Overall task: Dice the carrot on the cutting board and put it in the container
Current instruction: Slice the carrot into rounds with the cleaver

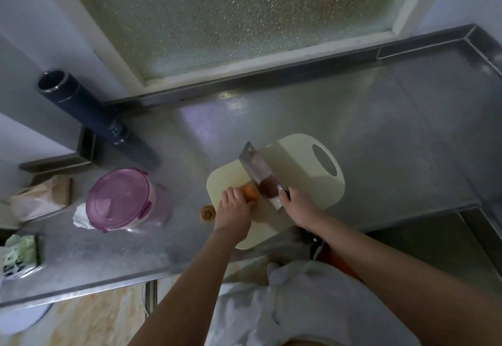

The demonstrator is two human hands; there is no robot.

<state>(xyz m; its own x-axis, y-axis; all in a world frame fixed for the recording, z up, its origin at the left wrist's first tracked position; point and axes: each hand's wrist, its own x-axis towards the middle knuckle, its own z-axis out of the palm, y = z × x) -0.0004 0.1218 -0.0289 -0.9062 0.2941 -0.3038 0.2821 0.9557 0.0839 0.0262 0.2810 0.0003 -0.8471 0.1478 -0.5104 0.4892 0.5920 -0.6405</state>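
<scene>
left hand [232,207] fingers hold carrot [250,193] | right hand [294,204] fingers grip cleaver [260,174] | risk: blade just right of left fingers; if carrot rolls, blade could nick them

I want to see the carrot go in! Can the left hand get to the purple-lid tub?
Probably yes. Only bare counter and a cut carrot end lie between the left hand and the container. But its fingers hold the carrot, and the lid is on.

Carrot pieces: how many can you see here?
2. One orange carrot chunk lies on the cream cutting board, held by the left hand; one carrot stub sits on the steel counter left of it. Hand or steel cleaver may hide more.
</scene>
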